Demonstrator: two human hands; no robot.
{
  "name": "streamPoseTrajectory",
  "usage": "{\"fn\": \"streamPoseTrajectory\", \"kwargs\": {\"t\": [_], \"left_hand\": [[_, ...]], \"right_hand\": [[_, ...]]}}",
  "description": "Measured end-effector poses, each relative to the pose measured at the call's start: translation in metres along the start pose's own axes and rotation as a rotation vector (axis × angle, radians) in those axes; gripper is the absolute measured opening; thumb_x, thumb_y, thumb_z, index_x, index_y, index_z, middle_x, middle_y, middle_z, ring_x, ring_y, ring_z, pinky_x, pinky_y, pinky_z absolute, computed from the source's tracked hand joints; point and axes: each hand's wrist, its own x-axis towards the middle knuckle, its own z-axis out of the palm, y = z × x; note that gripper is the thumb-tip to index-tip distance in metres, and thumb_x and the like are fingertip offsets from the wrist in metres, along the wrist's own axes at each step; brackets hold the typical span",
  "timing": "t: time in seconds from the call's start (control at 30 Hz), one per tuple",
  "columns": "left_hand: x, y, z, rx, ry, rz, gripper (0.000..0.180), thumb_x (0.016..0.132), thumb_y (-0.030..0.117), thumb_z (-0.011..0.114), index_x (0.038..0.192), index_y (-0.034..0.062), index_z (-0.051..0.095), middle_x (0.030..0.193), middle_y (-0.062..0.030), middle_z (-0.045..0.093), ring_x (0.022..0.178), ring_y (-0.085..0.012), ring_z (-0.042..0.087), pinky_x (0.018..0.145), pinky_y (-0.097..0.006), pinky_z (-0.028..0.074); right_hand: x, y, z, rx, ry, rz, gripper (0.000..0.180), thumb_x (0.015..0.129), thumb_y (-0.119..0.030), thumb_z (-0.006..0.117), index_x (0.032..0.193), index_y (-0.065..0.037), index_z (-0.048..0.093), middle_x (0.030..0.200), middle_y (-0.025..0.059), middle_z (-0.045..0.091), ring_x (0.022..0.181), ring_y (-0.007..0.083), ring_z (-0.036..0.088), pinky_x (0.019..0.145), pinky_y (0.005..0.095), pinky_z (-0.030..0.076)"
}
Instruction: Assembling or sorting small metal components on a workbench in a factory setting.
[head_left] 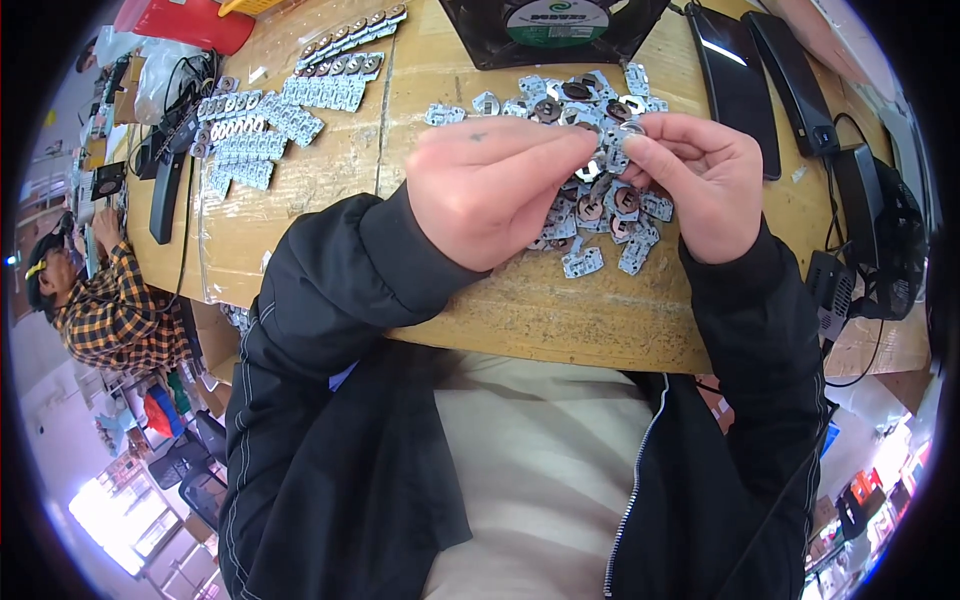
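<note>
Circuit board (615,157) | pinched by right hand (715,185), beside left hand (490,185) | left grip: cannot tell

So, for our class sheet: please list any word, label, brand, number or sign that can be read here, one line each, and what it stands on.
I'll place the print without copying it:
Black fan: a green-and-white label with a swirl sign and print, mostly too small to read.
Brown discs among the small circuit boards: some single dark marks, too small to settle.
Elsewhere: nothing I can read.
</note>
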Motion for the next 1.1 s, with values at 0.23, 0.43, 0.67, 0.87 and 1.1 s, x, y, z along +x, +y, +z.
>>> {"fn": "streamPoseTrajectory", "kwargs": {"t": [0.23, 0.43, 0.67, 0.87, 1.1], "left_hand": [[0.0006, 0.0021, -0.0021, 0.025, 0.010, -0.029, 0.034, 0.065, -0.008, 0.067, 0.098, 0.0006, 0.067, 0.088, -0.0125, 0.069, 0.075, -0.0277, 0.068, 0.063, -0.034, 0.056], [0.0014, -0.0023, -0.0012, 0.008, -0.021, 0.056, 0.036, 0.064, -0.009, 0.065, 0.098, -0.0002, 0.067, 0.086, -0.0121, 0.068, 0.072, -0.0274, 0.067, 0.061, -0.034, 0.055], [0.0016, -0.0049, 0.0004, 0.015, -0.018, 0.079, 0.037, 0.062, -0.009, 0.064, 0.099, -0.0012, 0.066, 0.087, -0.0117, 0.068, 0.072, -0.0271, 0.067, 0.062, -0.033, 0.055], [0.0004, -0.0025, 0.0026, 0.033, -0.017, 0.072, 0.037, 0.062, -0.009, 0.064, 0.098, -0.0012, 0.066, 0.087, -0.0114, 0.068, 0.072, -0.0267, 0.067, 0.062, -0.033, 0.055], [0.0024, -0.0019, 0.0002, 0.037, -0.021, 0.075, 0.037, 0.062, -0.009, 0.064, 0.098, -0.0011, 0.066, 0.088, -0.0119, 0.068, 0.072, -0.0271, 0.067, 0.062, -0.033, 0.055]], "right_hand": [[0.0012, -0.0002, -0.0004, 0.000, -0.034, 0.000, 0.019, 0.086, 0.002, 0.064, 0.103, 0.009, 0.063, 0.083, 0.0109, 0.067, 0.069, 0.0117, 0.064, 0.064, 0.0218, 0.052], [-0.0014, -0.0007, 0.0002, -0.001, -0.019, 0.007, 0.018, 0.085, 0.002, 0.065, 0.102, 0.009, 0.063, 0.082, 0.0110, 0.067, 0.068, 0.0116, 0.064, 0.063, 0.0219, 0.052], [-0.0004, -0.0005, -0.0006, 0.006, -0.016, 0.026, 0.018, 0.086, 0.002, 0.064, 0.103, 0.009, 0.063, 0.081, 0.0104, 0.067, 0.068, 0.0117, 0.064, 0.063, 0.0217, 0.051], [0.0036, 0.0014, -0.0070, 0.064, -0.065, 0.028, 0.018, 0.088, 0.000, 0.063, 0.103, 0.008, 0.064, 0.080, 0.0100, 0.067, 0.067, 0.0114, 0.063, 0.062, 0.0213, 0.051], [0.0030, -0.0006, -0.0057, -0.002, -0.073, 0.031, 0.019, 0.088, 0.000, 0.063, 0.105, 0.009, 0.064, 0.081, 0.0098, 0.067, 0.068, 0.0115, 0.063, 0.063, 0.0211, 0.052]]}}
